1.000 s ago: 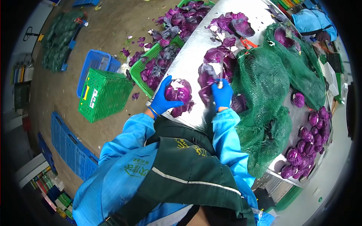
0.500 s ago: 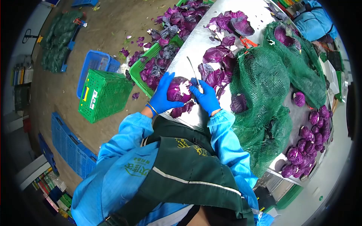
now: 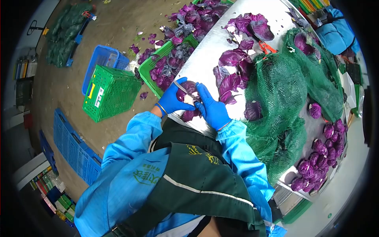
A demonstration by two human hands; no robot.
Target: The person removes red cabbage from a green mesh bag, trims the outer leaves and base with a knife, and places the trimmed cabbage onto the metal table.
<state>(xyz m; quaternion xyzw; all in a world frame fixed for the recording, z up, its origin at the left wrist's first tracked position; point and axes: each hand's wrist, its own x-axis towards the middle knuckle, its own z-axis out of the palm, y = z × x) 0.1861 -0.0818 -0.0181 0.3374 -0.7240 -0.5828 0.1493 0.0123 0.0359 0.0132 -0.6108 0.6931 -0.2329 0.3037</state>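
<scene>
At the near edge of the metal table, my blue-gloved left hand (image 3: pixel 173 99) is wrapped round the left side of a red cabbage (image 3: pixel 189 86). A pale patch shows on the side of the cabbage facing me. In my right hand (image 3: pixel 214 111), also gloved in blue, is a knife (image 3: pixel 182 88), its handle mostly hidden by the fingers. The blade lies across the cabbage and points toward my left fingers. A loose purple leaf (image 3: pixel 190 115) lies just below the cabbage. More peeled leaves (image 3: pixel 231 83) are spread on the table to the right of my right hand.
Green mesh sacking (image 3: pixel 276 91) covers the table's right part, with several small red cabbages (image 3: pixel 323 154) beyond it. A green crate (image 3: pixel 148 71) of leaves stands against the table's left edge. Another green crate (image 3: pixel 114 96) and a blue basket (image 3: pixel 94 63) are on the floor.
The knife has swung from pointing up and away to lying across the cabbage, toward the left. My right fingers have spread up along the cabbage's right side. My left hand keeps its hold.
</scene>
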